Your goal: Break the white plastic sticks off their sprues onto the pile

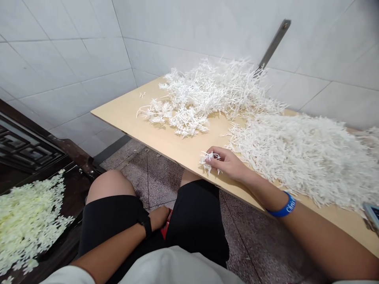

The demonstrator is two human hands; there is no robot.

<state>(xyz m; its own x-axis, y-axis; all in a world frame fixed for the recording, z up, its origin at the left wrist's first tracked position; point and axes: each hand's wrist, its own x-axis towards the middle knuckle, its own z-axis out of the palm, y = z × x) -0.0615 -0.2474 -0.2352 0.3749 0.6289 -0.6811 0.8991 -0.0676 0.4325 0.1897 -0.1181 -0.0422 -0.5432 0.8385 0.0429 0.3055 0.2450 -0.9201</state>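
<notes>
At the front edge of the wooden board [124, 112], my right hand [222, 159] pinches a small bunch of white branched pieces [209, 158] between thumb and fingers. My left hand [161, 216] rests low between my thighs beside something red [166, 228], its fingers mostly hidden. A loose heap of white stringy pieces [213, 90] lies at the back of the board. Another wide, flatter heap of white pieces [302, 154] spreads to the right of my right hand.
A metal bar [274, 45] leans against the tiled wall behind the board. Pale yellow-green flower pieces [29, 217] lie on dark wooden furniture at the left. A device's corner [372, 215] shows at the right edge. My knees are beside the board's front edge.
</notes>
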